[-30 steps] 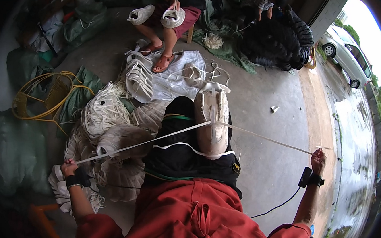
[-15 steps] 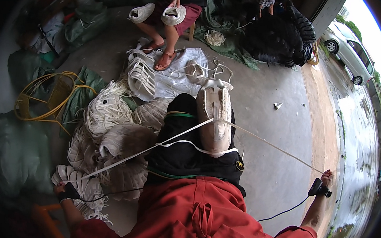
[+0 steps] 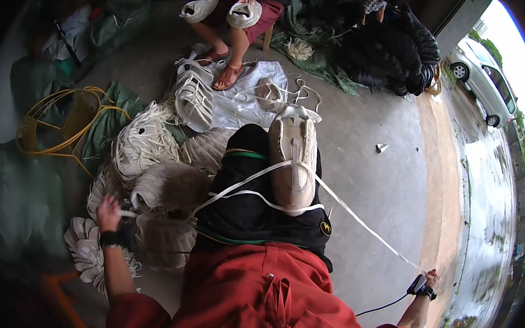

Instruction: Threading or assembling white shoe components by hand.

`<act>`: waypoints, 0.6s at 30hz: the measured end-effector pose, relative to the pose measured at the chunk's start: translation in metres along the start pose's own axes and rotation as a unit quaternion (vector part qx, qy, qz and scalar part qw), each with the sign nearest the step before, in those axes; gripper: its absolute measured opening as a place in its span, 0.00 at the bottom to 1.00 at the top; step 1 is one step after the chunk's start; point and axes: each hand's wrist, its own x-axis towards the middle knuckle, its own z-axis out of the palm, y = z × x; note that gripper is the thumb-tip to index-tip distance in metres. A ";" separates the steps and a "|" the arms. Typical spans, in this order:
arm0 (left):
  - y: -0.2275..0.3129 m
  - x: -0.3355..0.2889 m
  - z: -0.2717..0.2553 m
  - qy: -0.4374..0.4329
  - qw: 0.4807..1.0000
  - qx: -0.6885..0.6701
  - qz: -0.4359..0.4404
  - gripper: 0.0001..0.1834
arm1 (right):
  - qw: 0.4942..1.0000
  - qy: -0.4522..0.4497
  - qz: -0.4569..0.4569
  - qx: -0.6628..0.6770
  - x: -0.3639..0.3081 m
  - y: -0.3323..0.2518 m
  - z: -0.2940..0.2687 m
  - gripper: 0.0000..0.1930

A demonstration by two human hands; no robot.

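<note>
A cream shoe (image 3: 296, 189) lies on my lap, over black trousers, its open lacing slot upward and its toe toward me. A white shoelace (image 3: 366, 225) crosses its front and runs out to both sides. Far out to the right, my right hand (image 3: 431, 278) is closed on one lace end, and that length slants down fairly straight. My left hand (image 3: 110, 214), blurred by motion, is raised above the heap of shoes on the left. A short white piece of lace shows beside its fingers; the lace on that side hangs slack. Another white lace loops below the shoe's toe.
Pale shoes and laces (image 3: 147, 139) are heaped left of my legs, near a yellow-framed chair (image 3: 68, 127). Ahead, another person (image 3: 238, 45) sits with white shoes. Black shoes (image 3: 383, 56) are piled at the far right. Outside stands a silver car (image 3: 484, 79).
My left hand has moved up and inward, and the lace on its side has gone from taut to slack. My right hand has come lower and slightly inward, still on its lace end.
</note>
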 end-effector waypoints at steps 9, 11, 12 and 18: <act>-0.209 -0.133 0.429 -0.349 0.813 0.457 0.092 0.10 | 0.952 -0.034 0.148 -0.265 -0.144 -0.063 0.043 0.10; -0.251 -0.125 0.422 -0.396 0.741 0.520 0.155 0.11 | 0.960 -0.039 0.194 -0.196 -0.158 -0.066 0.064 0.09; -0.258 -0.135 0.427 -0.366 0.724 0.568 0.140 0.10 | 0.960 -0.037 0.224 -0.164 -0.167 -0.064 0.066 0.09; -0.264 -0.169 0.409 -0.314 0.773 0.549 -0.052 0.12 | 0.916 -0.031 0.398 0.037 -0.192 -0.029 0.048 0.07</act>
